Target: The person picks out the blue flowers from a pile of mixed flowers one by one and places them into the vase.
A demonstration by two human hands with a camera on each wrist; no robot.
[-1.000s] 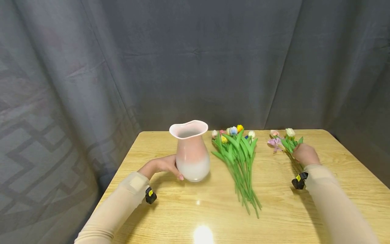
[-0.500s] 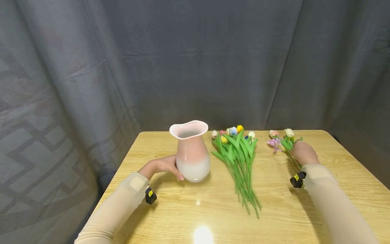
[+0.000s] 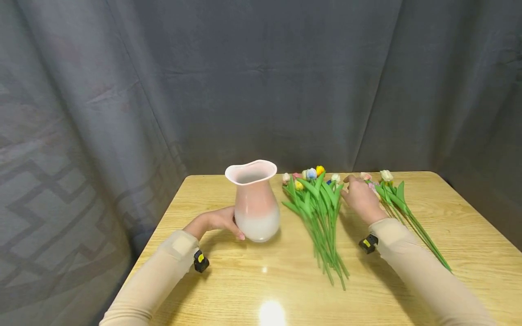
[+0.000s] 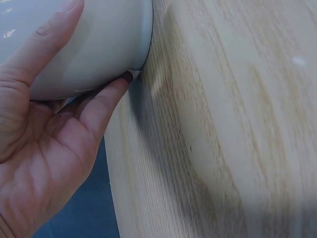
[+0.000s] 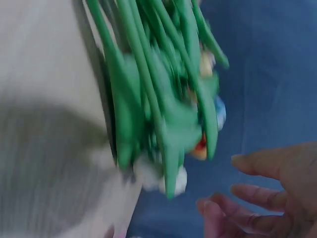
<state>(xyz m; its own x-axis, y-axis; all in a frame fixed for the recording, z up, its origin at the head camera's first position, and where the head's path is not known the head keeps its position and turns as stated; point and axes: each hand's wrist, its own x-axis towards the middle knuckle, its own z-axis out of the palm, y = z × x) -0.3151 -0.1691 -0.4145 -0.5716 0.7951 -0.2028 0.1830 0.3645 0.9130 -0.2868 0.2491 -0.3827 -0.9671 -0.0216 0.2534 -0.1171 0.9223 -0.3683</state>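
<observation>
My left hand [image 3: 220,222] grips the lower side of a pink-and-white vase [image 3: 257,208] with a wavy rim. The vase stands upright, and in the left wrist view thumb and fingers curl round its base [image 4: 99,49]. My right hand [image 3: 360,198] is at the right edge of a bunch of artificial tulips [image 3: 322,213], fingers toward the upper leaves. In the right wrist view the green stems and leaves [image 5: 168,99] are blurred, and the fingers [image 5: 262,196] are apart from them, holding nothing. The tulips have white, pink, yellow and blue heads.
Right of my right hand lies a smaller group of artificial flowers [image 3: 401,203], partly hidden by that hand, its stems slanting toward the front right. Everything rests on a wooden table [image 3: 228,280]. Dark grey curtains [image 3: 261,90] hang behind and at the sides.
My right hand has let go of the smaller flower group and moved left to the tulip bunch. More of that group's stems now show. The left hand still holds the vase in place.
</observation>
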